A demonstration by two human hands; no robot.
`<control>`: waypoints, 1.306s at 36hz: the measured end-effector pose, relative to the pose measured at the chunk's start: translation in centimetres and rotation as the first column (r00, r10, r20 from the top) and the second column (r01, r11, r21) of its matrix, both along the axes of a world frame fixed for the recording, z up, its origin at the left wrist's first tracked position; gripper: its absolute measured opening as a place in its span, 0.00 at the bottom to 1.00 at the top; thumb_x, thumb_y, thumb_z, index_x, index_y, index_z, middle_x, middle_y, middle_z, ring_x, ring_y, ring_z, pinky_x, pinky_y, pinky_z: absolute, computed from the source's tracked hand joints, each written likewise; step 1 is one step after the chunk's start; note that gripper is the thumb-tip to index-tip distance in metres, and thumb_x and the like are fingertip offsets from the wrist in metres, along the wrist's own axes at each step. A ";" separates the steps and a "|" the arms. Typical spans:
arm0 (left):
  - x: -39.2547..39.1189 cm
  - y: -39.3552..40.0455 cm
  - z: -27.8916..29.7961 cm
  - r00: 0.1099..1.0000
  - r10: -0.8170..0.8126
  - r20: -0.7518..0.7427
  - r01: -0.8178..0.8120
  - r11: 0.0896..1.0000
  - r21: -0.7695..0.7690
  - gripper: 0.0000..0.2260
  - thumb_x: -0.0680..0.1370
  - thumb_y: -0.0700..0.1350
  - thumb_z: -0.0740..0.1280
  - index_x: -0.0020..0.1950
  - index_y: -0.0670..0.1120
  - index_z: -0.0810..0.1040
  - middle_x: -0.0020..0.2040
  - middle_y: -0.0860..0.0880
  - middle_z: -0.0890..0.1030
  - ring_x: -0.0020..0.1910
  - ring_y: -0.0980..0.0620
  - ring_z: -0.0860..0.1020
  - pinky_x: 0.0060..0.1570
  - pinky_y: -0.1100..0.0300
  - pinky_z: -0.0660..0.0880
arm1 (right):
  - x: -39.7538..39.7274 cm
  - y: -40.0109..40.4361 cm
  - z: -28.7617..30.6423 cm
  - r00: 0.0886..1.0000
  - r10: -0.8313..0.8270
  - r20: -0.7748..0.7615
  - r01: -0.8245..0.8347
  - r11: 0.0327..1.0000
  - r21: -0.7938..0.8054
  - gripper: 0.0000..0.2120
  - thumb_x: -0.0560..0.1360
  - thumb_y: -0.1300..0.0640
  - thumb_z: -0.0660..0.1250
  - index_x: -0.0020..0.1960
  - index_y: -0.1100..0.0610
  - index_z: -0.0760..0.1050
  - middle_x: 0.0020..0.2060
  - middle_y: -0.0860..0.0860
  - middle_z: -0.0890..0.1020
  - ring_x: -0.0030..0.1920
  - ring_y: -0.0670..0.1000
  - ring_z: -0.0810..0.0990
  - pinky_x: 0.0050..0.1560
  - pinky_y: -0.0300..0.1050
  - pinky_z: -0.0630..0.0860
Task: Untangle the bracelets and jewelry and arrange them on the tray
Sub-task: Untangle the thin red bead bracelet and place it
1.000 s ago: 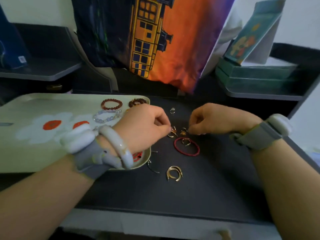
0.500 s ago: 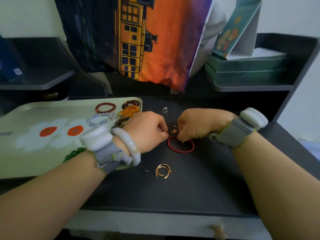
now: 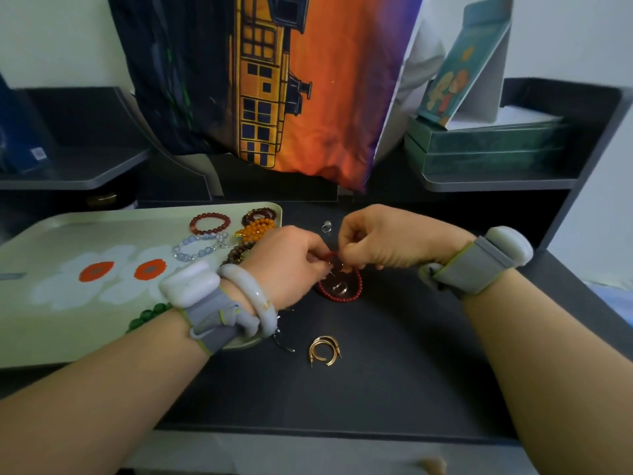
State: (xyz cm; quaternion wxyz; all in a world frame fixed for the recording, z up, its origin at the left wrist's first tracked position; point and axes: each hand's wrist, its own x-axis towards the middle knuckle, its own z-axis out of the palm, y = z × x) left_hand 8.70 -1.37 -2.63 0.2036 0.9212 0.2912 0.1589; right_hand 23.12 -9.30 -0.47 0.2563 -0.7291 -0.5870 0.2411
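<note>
- Clearly the untangling step is in hand in the head view: both hands meet over the dark desk (image 3: 394, 354), just right of the tray (image 3: 51, 337), and work at a red beaded bracelet (image 3: 342, 295).
- Left hand (image 3: 287, 265): knuckles up, fingers curled inward, fingertips pinching the raised top of the red strand. A pale bangle (image 3: 253, 299) sits on that wrist.
- Right hand (image 3: 387, 238): mirrors it from the other side, fingers curled and pinching the same strand, so close that the two hands nearly touch.
- The bracelet's lower loop lies on the desk, with small gold-coloured pieces (image 3: 340, 287) inside it; whether they are caught on the strand is too small to tell.
- Already on the tray's far right part: a dark red bead bracelet (image 3: 209, 223), an orange bead bracelet (image 3: 258, 229), a pale blue bead bracelet (image 3: 197, 247), and green beads (image 3: 149, 315) near the left wrist.
- Off the tray: gold hoop earrings (image 3: 323, 349) near the desk's front, and a small ring (image 3: 326, 226) beyond the hands.
- My judgement: next comes a gentle pull apart to free the strand, then carrying it left to the tray; tugging hard could snap the cord or scatter the small pieces.
</note>
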 end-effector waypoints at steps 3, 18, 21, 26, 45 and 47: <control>-0.1 0.4 0.1 0.996 0.025 0.089 -0.021 0.998 -0.053 0.07 0.74 0.46 0.69 0.52 0.50 0.81 0.41 0.53 0.82 0.40 0.58 0.78 0.41 0.65 0.73 | 0.1 0.3 -0.1 0.999 -0.019 -0.047 0.021 0.998 0.057 0.03 0.68 0.61 0.68 0.38 0.54 0.77 0.31 0.51 0.80 0.30 0.46 0.74 0.32 0.40 0.72; -0.9 1.7 1.1 0.832 0.247 0.497 0.074 0.838 -0.541 0.04 0.72 0.41 0.72 0.43 0.49 0.81 0.41 0.45 0.84 0.38 0.54 0.80 0.46 0.59 0.77 | -0.5 0.6 -0.5 0.986 -0.011 -0.169 0.029 0.994 0.104 0.04 0.70 0.60 0.68 0.39 0.53 0.80 0.30 0.49 0.78 0.30 0.45 0.73 0.31 0.39 0.71; -1.1 1.9 1.1 0.794 0.301 0.528 0.078 0.811 -0.579 0.04 0.72 0.40 0.71 0.44 0.48 0.80 0.41 0.45 0.84 0.37 0.54 0.79 0.44 0.59 0.78 | -0.6 0.8 -0.4 0.985 -0.020 -0.170 0.039 0.993 0.109 0.04 0.71 0.59 0.69 0.38 0.52 0.79 0.30 0.49 0.78 0.29 0.45 0.72 0.30 0.39 0.70; -1.7 2.8 0.6 0.791 0.336 0.512 0.040 0.807 -0.590 0.05 0.72 0.41 0.71 0.45 0.48 0.78 0.43 0.44 0.84 0.40 0.52 0.79 0.47 0.56 0.77 | -0.3 0.5 -0.1 0.983 -0.058 -0.176 0.088 0.982 0.165 0.04 0.72 0.57 0.69 0.38 0.54 0.79 0.30 0.49 0.79 0.29 0.45 0.72 0.29 0.37 0.69; -9.6 4.8 1.3 0.825 0.281 0.491 0.011 0.860 -0.510 0.05 0.72 0.40 0.71 0.42 0.47 0.76 0.33 0.50 0.79 0.35 0.54 0.76 0.42 0.59 0.75 | -4.8 1.8 0.7 0.979 0.070 -0.189 -0.055 0.995 0.083 0.05 0.72 0.60 0.68 0.37 0.54 0.78 0.26 0.45 0.76 0.26 0.42 0.71 0.28 0.35 0.69; -10.7 5.2 1.6 0.843 0.275 0.462 -0.003 0.862 -0.506 0.05 0.71 0.41 0.72 0.42 0.47 0.77 0.35 0.48 0.80 0.36 0.51 0.77 0.44 0.55 0.75 | -6.0 2.2 1.0 0.972 0.100 -0.210 -0.089 0.994 0.061 0.04 0.72 0.59 0.68 0.39 0.55 0.79 0.28 0.47 0.77 0.26 0.44 0.70 0.26 0.37 0.67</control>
